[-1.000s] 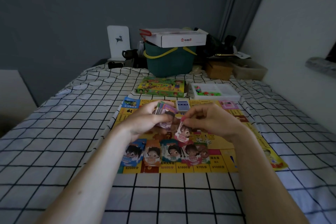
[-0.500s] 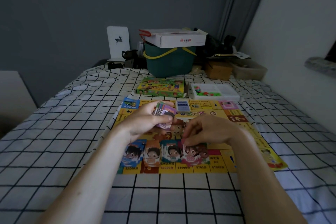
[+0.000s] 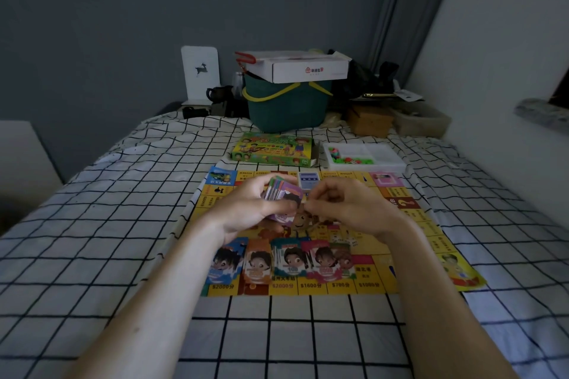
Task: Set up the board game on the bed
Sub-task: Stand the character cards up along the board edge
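Beyond the game board (image 3: 412,224), near the head of the checked bed (image 3: 107,224), a white tray (image 3: 365,157) holds small red and green pieces bunched in its left compartments; beside it lies the green game box (image 3: 272,151); behind them a teal basket (image 3: 286,104) carries a white carton (image 3: 298,66) on its rim, so its contents are hidden; the clutter to its right is too dim to make out; both forearms reach in from the bottom edge, the elbows cut off; the left hand (image 3: 246,209) grips a fanned stack of cards (image 3: 284,195) above the board's middle; the right hand (image 3: 348,209) has curled fingers at the stack's edge, though whether they pinch a card cannot be told; five picture cards (image 3: 286,260) lie in a row along the board's near edge.
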